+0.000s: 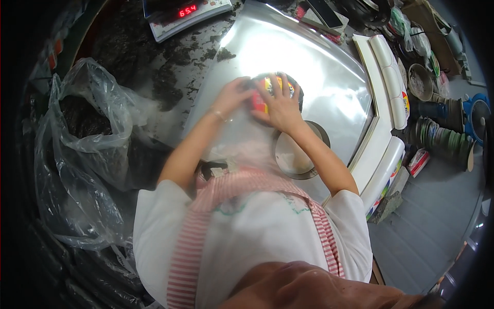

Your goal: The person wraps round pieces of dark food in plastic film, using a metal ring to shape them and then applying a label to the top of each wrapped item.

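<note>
A dark round disc with a red and yellow label (260, 101) rests on a shiny clear plastic sheet (329, 77). My right hand (281, 105) lies over the label with its fingers spread. From the left, my left hand (232, 98) reaches the disc's edge, fingers stretched out and somewhat blurred; whether they press on it is hard to see. Beside my right forearm, nearer my body, stands a round metal ring or shallow tin (319, 135); the forearm hides part of it.
A digital scale (188, 20) stands at the far left, with dark scraps (177, 56) scattered near it. At left, a clear plastic bag (98, 140) holds dark material. White rolls (389, 77), a phone (325, 12) and tape rolls (437, 136) lie to the right.
</note>
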{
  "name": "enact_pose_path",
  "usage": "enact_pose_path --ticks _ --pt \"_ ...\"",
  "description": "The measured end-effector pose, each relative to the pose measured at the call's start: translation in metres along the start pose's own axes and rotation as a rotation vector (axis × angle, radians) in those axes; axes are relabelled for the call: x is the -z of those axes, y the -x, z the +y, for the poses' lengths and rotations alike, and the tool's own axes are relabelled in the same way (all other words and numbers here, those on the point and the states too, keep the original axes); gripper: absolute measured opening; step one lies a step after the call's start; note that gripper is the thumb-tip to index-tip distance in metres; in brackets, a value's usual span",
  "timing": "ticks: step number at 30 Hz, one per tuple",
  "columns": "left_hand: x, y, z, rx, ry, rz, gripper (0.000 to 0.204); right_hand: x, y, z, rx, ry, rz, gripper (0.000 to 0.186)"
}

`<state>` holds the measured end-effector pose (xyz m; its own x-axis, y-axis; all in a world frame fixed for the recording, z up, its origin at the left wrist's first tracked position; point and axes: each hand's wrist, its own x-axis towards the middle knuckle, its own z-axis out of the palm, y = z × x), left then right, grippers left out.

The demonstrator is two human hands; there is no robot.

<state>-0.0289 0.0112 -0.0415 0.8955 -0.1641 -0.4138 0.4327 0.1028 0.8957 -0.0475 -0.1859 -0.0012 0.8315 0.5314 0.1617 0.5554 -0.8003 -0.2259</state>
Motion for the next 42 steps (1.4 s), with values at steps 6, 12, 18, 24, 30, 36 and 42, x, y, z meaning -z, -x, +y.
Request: enact_pose_path --ticks 6,12,18,24,30,36,42 --pt "0.088 -0.016 0.112 -0.484 -0.075 0.414 0.037 0.034 0.029 0.024 -0.32 -0.407 0.327 0.048" --pt "0.153 0.011 0.142 -0.845 0.082 0.616 0.017 0.067 0.135 0.001 -0.589 -0.529 0.25 0.026" --pt "-0.059 0.097 -0.025 -0.777 -1.152 -0.602 0.023 0.061 0.224 -0.035 -0.328 -0.04 -0.033 0.019" --pt "-0.071 0.11 -0.068 -0.893 -1.102 -0.426 0.02 0.037 0.26 0.002 -0.734 -0.37 0.261 0.01" --pt "-0.069 0.028 -0.009 -0.174 -0.684 -0.438 0.019 0.084 0.226 -0.049 -0.036 -0.2 0.219 0.011" --pt "-0.103 0.053 0.044 -0.309 -0.645 -0.933 0.029 0.027 0.19 -0.028 -0.244 -0.359 0.122 0.014" --pt "-0.07 0.096 -0.031 -0.339 -0.985 -0.968 0.031 -0.007 0.229 -0.054 -0.062 -0.171 -0.587 0.037"
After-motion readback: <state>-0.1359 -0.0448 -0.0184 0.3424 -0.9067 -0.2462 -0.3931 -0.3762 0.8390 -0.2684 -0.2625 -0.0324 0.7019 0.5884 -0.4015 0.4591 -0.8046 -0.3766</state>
